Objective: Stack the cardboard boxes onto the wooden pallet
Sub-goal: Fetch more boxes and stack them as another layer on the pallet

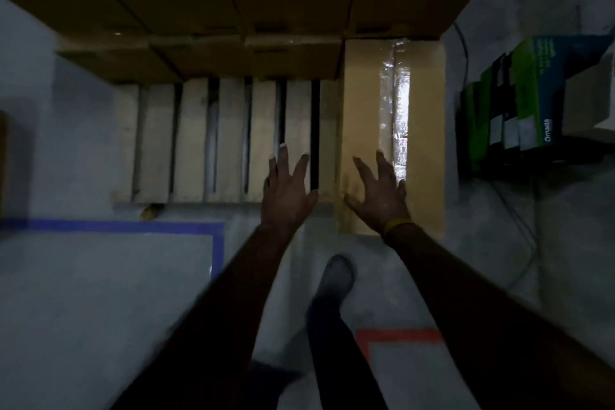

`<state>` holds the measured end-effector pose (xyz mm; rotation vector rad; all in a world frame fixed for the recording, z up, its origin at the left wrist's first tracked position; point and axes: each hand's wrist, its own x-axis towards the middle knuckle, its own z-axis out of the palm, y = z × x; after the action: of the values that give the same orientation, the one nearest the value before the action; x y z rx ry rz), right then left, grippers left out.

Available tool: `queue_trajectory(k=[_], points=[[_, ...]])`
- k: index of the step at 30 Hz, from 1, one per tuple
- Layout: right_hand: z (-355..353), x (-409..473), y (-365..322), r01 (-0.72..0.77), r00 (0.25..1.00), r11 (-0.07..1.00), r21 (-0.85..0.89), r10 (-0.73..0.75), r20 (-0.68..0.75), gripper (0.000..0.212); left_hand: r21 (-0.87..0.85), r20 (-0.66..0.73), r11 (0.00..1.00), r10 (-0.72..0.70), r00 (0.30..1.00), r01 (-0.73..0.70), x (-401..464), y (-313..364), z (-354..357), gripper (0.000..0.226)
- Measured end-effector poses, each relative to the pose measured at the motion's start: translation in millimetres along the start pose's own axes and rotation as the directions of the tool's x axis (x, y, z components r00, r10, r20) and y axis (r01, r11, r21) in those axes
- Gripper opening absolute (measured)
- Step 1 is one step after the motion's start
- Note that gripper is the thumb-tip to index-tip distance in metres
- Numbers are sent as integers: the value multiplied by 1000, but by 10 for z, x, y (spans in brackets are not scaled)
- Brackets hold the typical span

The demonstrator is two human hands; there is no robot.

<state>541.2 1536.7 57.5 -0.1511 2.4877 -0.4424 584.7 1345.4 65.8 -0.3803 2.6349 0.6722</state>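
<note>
A wooden pallet [193, 140] with pale slats lies on the floor ahead. Several brown cardboard boxes [293, 0] are stacked across its far side, in stepped rows. A long taped cardboard box [422, 130] lies along the pallet's right edge, its near end sticking out past the pallet. My left hand [288, 191] hovers with spread fingers over the pallet's right slats, holding nothing. My right hand [377, 195] is spread over the near end of the long box; whether it touches the box I cannot tell. A yellow band circles that wrist.
Green and black packaged boxes [522, 100] stand at the right, with a cable [519, 220] running along the floor beside them. Blue tape [133, 226] and red tape [399, 334] mark the grey floor. My foot [336, 276] is just before the pallet.
</note>
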Motion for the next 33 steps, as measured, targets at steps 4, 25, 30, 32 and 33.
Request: queue_trajectory(k=[4,25,30,32,33], points=[[5,-843,-949,71,997,997,21,-71,30,84,-69,-38,993,-97,995,94,-916,-419,-652,82],[638,-3780,-4315,511,854,774,-374,-507,118,84,-201,-327,900,-434,839,388,-5034,-3210,-2330,75],[812,-4071,-5140,602,790,707,-372,-595,147,83,-295,-349,844,-532,771,448,-5430,-3673,-2561,77],[893,-4115,-5431,629,768,679,-378,-619,166,83,-320,-366,826,-559,744,463,-5511,-3864,-2654,77],[933,-4125,-5565,637,761,669,-382,-623,178,83,-333,-374,818,-572,730,469,-5537,-3958,-2703,77]])
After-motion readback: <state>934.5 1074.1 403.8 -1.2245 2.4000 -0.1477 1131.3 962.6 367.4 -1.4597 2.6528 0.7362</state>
